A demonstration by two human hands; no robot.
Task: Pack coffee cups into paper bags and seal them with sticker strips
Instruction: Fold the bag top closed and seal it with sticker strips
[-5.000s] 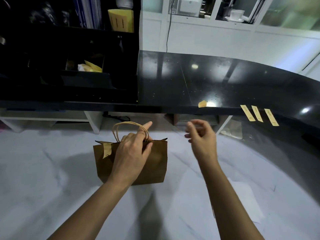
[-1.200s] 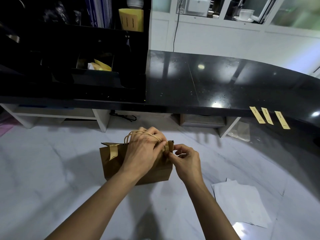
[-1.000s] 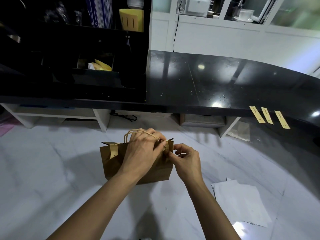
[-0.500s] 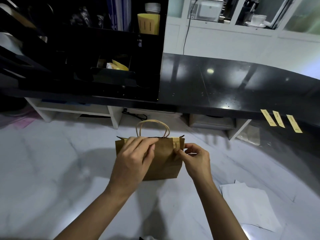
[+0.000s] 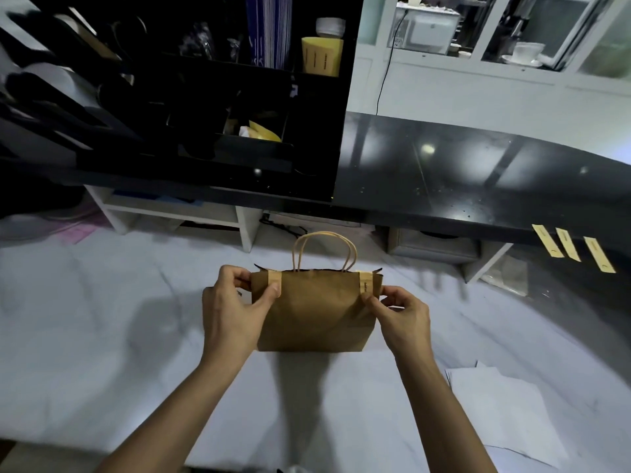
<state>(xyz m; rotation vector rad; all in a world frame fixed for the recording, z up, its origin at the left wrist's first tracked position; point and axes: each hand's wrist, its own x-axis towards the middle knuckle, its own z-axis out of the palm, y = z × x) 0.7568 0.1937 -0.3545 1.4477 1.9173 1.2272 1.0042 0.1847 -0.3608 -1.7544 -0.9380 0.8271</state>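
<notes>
Nearest to us, two bare forearms reach forward over a pale marble-patterned counter (image 5: 102, 336), and a few white paper sheets (image 5: 505, 404) lie flat near its right edge. Between the hands stands a small brown paper bag with looped paper handles (image 5: 317, 315), upright, its wide face towards us and its long axis running left to right. Our left hand (image 5: 232, 312) pinches the bag's upper left corner, thumb pressing on a pale sticker strip folded over the rim (image 5: 275, 280), fingers curled behind. Our right hand (image 5: 403, 315) pinches the upper right corner, fingertips closed just under a second pale sticker strip (image 5: 366, 285) on that side. Both hands sit level at the bag's two ends, equally near, so either could lift or shift it; we judge the sealing is close to done. We cannot see whether a cup is inside. Beyond the bag, a glossy black raised counter (image 5: 444, 172) crosses the view, with three yellow sticker strips (image 5: 573, 250) hanging off its front edge at the right. To the far left a black shelving unit (image 5: 205, 114) holds dark items and a yellow paper sleeve (image 5: 321, 56); white cabinets (image 5: 478, 83) line the back wall.
</notes>
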